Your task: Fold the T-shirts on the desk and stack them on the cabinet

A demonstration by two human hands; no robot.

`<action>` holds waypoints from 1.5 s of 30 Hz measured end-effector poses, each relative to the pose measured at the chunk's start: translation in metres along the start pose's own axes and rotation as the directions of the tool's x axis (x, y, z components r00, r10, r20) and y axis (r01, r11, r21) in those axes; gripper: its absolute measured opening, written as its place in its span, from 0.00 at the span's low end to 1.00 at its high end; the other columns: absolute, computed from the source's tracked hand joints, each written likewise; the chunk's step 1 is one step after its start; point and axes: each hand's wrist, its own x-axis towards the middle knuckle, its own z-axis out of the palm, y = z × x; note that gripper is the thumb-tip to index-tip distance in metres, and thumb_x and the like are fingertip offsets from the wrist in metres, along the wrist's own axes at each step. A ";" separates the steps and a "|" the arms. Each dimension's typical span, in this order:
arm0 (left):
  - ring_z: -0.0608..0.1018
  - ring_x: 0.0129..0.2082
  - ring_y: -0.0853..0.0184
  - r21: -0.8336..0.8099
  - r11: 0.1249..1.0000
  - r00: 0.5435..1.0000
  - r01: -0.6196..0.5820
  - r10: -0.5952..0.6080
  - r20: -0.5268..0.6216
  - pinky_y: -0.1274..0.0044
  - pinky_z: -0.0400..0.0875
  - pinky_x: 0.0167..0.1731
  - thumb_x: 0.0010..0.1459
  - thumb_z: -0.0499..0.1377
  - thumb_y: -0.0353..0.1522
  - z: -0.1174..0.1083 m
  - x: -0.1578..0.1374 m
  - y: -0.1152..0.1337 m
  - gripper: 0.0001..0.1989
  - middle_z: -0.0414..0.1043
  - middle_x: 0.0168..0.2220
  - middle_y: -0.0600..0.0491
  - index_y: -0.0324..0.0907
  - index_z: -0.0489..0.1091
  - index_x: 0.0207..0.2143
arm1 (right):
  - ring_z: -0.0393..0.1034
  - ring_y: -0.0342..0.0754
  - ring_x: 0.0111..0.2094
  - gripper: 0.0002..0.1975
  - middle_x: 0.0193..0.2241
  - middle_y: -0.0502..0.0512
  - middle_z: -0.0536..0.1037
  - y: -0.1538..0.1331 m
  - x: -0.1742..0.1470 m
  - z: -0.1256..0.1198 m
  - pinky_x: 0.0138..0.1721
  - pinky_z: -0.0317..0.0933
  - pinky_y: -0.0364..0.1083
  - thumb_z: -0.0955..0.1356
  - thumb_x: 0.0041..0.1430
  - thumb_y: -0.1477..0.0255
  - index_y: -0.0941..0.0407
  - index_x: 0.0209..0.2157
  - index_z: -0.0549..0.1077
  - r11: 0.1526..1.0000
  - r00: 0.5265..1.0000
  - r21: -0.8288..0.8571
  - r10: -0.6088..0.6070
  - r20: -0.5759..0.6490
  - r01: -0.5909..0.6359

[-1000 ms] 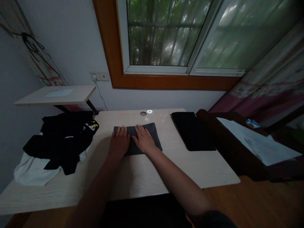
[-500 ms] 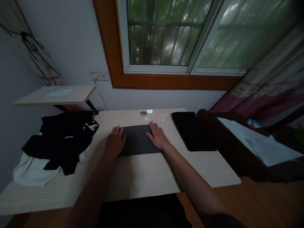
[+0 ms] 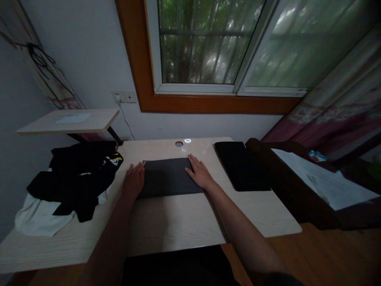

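A dark grey folded piece of cloth (image 3: 169, 178), flat and roughly rectangular, lies on the middle of the table (image 3: 184, 222). My left hand (image 3: 134, 179) is at its left edge, fingers stretched out and pointing away from me. On its right edge rests my right hand (image 3: 200, 171), palm down, with the thumb apart from the other fingers. Neither hand grips anything. Whether the cloth is a garment I cannot tell.
To the left lies a loose heap of black clothes (image 3: 80, 178) over a white cloth (image 3: 41, 216). A folded black cloth (image 3: 241, 167) is at the table's right. Behind the heap stands a small raised shelf (image 3: 98, 121). A cable hole (image 3: 179, 144) is near the back edge.
My left hand has moved left, from on top of the grey cloth to its left edge. My right hand stays almost where it was.
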 end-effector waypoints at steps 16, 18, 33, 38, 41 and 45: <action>0.75 0.54 0.56 -0.233 0.960 0.973 0.153 -0.188 -0.136 0.63 0.66 0.59 0.66 0.48 0.40 -0.018 0.000 -0.015 0.20 0.77 0.51 0.47 0.45 0.75 0.49 | 0.45 0.53 0.72 0.35 0.73 0.55 0.50 -0.001 0.000 0.000 0.71 0.40 0.58 0.56 0.71 0.53 0.53 0.72 0.49 1.000 1.000 0.003 0.012 -0.017 -0.012; 0.75 0.52 0.55 -0.235 0.960 0.978 0.152 -0.180 -0.103 0.63 0.67 0.57 0.66 0.48 0.42 -0.019 0.000 -0.010 0.21 0.78 0.50 0.47 0.45 0.75 0.50 | 0.46 0.54 0.72 0.34 0.72 0.56 0.51 0.000 0.001 0.000 0.70 0.42 0.58 0.56 0.71 0.53 0.53 0.72 0.50 1.000 1.000 0.002 0.009 -0.023 -0.009; 0.78 0.48 0.56 -0.292 0.949 0.989 0.120 -0.141 -0.050 0.64 0.69 0.53 0.63 0.55 0.43 -0.008 0.004 -0.015 0.21 0.79 0.45 0.47 0.45 0.73 0.54 | 0.69 0.55 0.54 0.21 0.51 0.60 0.78 0.018 0.046 -0.011 0.59 0.59 0.51 0.69 0.65 0.59 0.55 0.54 0.76 0.994 0.994 0.055 -0.089 -0.067 0.093; 0.78 0.49 0.56 -0.322 0.941 0.991 0.103 -0.124 -0.044 0.64 0.69 0.54 0.62 0.55 0.42 -0.006 0.005 -0.019 0.21 0.79 0.46 0.47 0.44 0.72 0.54 | 0.73 0.54 0.48 0.18 0.44 0.60 0.80 0.024 0.072 -0.019 0.53 0.62 0.49 0.74 0.60 0.62 0.57 0.47 0.80 0.988 0.990 0.106 -0.121 0.073 0.113; 0.78 0.49 0.57 -0.355 0.928 0.989 0.115 -0.139 -0.042 0.63 0.69 0.55 0.62 0.55 0.42 -0.007 0.005 -0.019 0.21 0.79 0.47 0.46 0.44 0.72 0.54 | 0.74 0.53 0.45 0.18 0.42 0.57 0.81 0.029 0.081 -0.021 0.48 0.64 0.47 0.75 0.56 0.62 0.57 0.44 0.80 0.981 0.986 0.191 -0.064 0.151 0.034; 0.78 0.50 0.57 -0.404 0.903 0.984 0.146 -0.174 -0.031 0.63 0.70 0.55 0.63 0.55 0.42 -0.011 0.004 -0.015 0.21 0.78 0.47 0.47 0.44 0.72 0.54 | 0.74 0.51 0.40 0.18 0.36 0.52 0.81 0.036 0.082 -0.024 0.42 0.65 0.45 0.76 0.52 0.59 0.56 0.39 0.79 0.956 0.971 0.288 -0.019 0.239 -0.053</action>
